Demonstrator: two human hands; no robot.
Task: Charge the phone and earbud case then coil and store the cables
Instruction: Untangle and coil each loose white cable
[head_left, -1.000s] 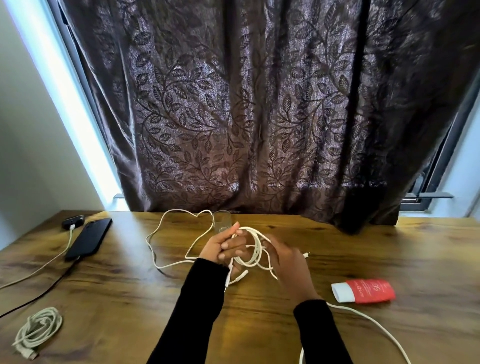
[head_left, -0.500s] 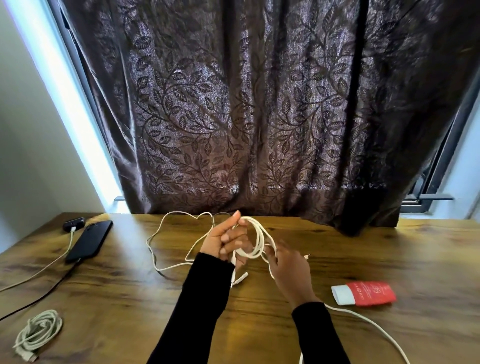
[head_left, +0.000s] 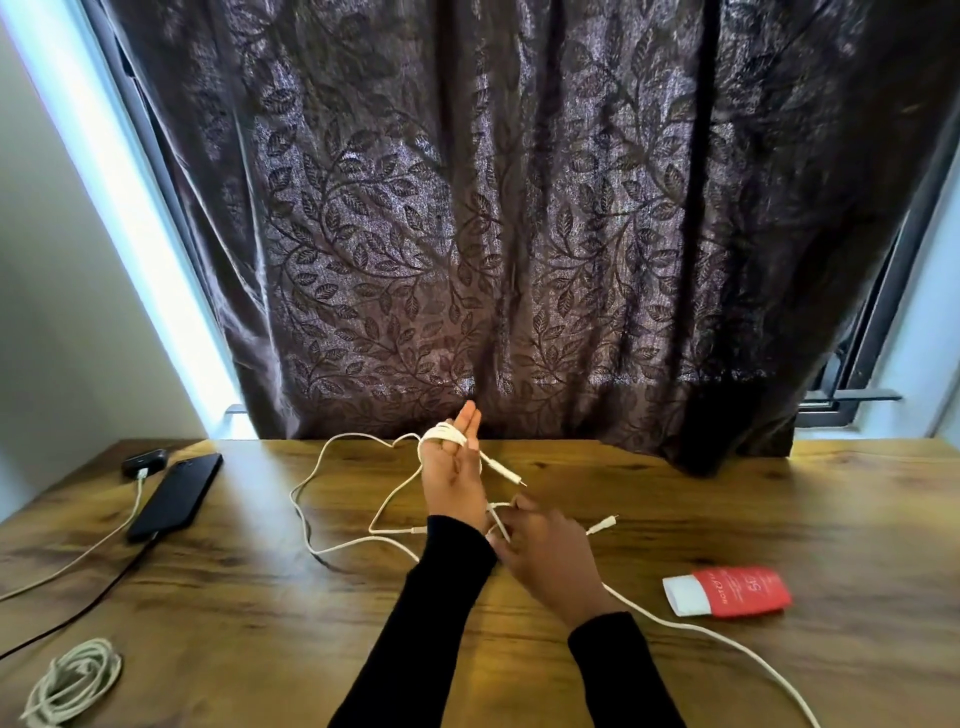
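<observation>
Left hand (head_left: 451, 470) rose, cable (head_left: 441, 434) wrapped.

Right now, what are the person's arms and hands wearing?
Both arms are covered by long, snug black sleeves that end at the wrists. The left hand and the right hand are bare, with no gloves. I can't see any rings, watch or bracelet on either one, and the sleeves look plain, with no pattern or writing.

White cable (head_left: 445, 434) now around raised left-hand fingers (head_left: 466, 431) (palm up).
</observation>
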